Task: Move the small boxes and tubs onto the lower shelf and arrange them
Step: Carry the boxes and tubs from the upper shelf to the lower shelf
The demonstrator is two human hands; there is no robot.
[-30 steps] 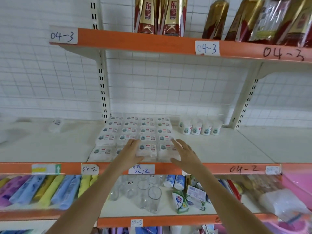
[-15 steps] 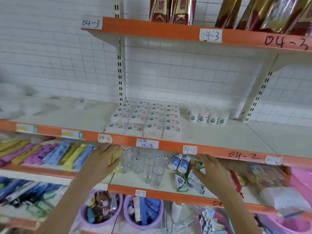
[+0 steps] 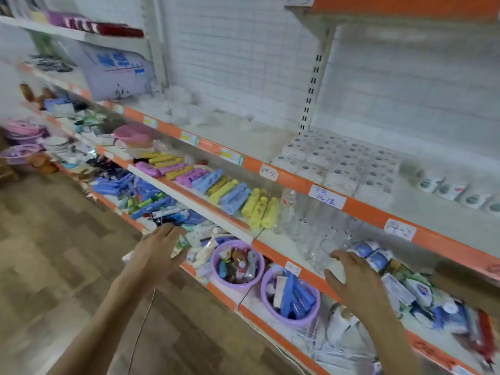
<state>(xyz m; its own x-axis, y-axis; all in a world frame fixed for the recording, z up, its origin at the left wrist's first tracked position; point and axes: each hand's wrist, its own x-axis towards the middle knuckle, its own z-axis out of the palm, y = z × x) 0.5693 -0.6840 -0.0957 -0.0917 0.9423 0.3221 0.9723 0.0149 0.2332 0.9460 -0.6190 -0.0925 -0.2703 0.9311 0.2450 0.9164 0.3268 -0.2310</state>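
Note:
A block of small white boxes [image 3: 341, 163] stands in rows on the orange-edged shelf [image 3: 362, 207] marked 04-2. To its right a row of small white tubs [image 3: 454, 190] runs along the same shelf. Farther left on that shelf lies a blurred heap of clear and white tubs [image 3: 186, 109]. My left hand [image 3: 159, 250] hangs in the air in front of the lower shelves, fingers spread, holding nothing. My right hand [image 3: 351, 277] is also empty, fingers relaxed, in front of the clear glasses [image 3: 319, 234]. Both hands are well below the boxes.
Below the boxes are coloured cases [image 3: 230, 190] and clear glasses. Two purple basins [image 3: 238, 263] of small goods sit on the shelf under that. Packets and tubes [image 3: 422, 296] crowd the right. A wooden floor [image 3: 54, 266] lies at the left. A large blue-printed carton [image 3: 116, 71] stands far left.
My view has swung left and down, away from the boxes. Both hands left the box block and dropped to the lower shelves, empty.

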